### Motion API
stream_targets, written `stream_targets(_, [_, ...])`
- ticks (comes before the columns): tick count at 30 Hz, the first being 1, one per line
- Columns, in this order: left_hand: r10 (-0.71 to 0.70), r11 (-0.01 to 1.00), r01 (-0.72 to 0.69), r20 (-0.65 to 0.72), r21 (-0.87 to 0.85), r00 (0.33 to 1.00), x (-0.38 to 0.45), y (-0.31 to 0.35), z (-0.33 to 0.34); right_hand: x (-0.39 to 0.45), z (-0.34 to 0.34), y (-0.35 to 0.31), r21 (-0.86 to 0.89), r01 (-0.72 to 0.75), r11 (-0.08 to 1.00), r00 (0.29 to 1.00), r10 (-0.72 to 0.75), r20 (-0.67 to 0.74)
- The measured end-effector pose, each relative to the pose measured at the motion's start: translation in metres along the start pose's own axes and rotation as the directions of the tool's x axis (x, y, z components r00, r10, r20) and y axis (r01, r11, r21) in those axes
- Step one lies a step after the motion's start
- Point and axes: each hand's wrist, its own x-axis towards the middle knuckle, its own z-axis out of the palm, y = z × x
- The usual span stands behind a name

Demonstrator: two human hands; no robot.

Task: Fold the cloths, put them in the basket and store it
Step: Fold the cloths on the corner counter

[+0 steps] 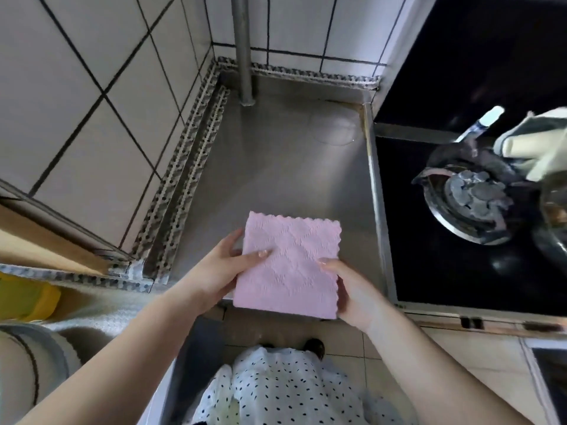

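both hands grip folded pink cloth (290,265) above counter (276,167)

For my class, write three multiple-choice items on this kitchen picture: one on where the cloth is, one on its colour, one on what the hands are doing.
1. Where is the cloth?
A. above the steel counter
B. on the black hob
C. on the floor

2. What colour is it?
A. blue
B. pink
C. green

3. How is it held?
A. by the left hand only
B. by the right hand only
C. by both hands

Answers:
1 A, it sits over the counter's near edge.
2 B, it is pale pink all over.
3 C, each hand grips one side edge.
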Motion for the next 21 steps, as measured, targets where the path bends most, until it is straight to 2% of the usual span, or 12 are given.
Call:
stream_targets(1, [-0.037, 0.998, 0.04, 0.077, -0.039, 0.996, -0.002, 0.001, 0.004, -0.006, -0.005, 0.001, -0.001, -0.005, 1.0, 1.0, 0.005, -0.001])
stream_targets(3, [-0.077, 0.997, 0.079, 0.23, -0.002, 0.97, 0.002, 0.001, 0.03, -0.028, -0.026, 0.002, 0.045, 0.017, 0.999, 0.999, -0.016, -0.035])
stream_targets(7, [-0.184, 0.977, 0.129, 0.367, 0.169, 0.912, 0.012, -0.005, 0.101, -0.078, -0.087, 0.019, 0.11, 0.202, 0.973, 0.977, -0.192, -0.096])
stream_targets(14, [-0.345, 0.896, 0.12, 0.503, 0.427, 0.793, 0.023, -0.02, 0.228, -0.161, -0.17, 0.054, 0.21, 0.423, 0.882, 0.875, -0.336, -0.35])
stream_targets(19, [-0.434, 0.782, 0.02, 0.521, 0.623, 0.735, 0.025, -0.04, 0.337, -0.216, -0.235, 0.083, 0.285, 0.538, 0.793, 0.777, -0.334, -0.534])
stream_targets(21, [-0.477, 0.755, 0.004, 0.545, 0.655, 0.69, 0.021, -0.054, 0.384, -0.239, -0.259, 0.098, 0.317, 0.599, 0.735, 0.728, -0.334, -0.598])
